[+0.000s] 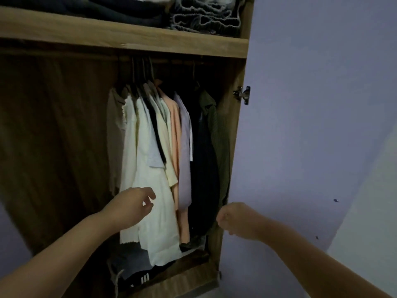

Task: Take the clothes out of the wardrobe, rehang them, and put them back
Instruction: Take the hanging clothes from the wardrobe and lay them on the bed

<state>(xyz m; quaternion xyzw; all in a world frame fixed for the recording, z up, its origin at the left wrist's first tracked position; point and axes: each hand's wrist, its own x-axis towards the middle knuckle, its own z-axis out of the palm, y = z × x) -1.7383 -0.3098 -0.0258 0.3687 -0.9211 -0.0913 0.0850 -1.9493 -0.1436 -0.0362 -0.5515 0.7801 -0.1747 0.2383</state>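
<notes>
Both bare forearms reach into the open wooden wardrobe (pixel 234 147). Left hand (pixel 134 206) hovers in front of the cream short-sleeved shirt (pixel 150 190), fingers loosely curled, holding nothing. Right hand (pixel 235 218) is a closed fist at the wardrobe's right side panel, empty as far as visible. Hanging clothes (pixel 171 136) are bunched on the rail; folded dark garments (pixel 150 14) lie on the top shelf (pixel 107 35).

Clothes (pixel 163 147) hang from rail (pixel 171 61) inside wardrobe (pixel 234 147), bunched twd right. Shelf (pixel 129 37) above w/ folded stacks (pixel 193 16) on it. Door (pixel 311 104) open at right; heap (pixel 133 269) on floor below.
</notes>
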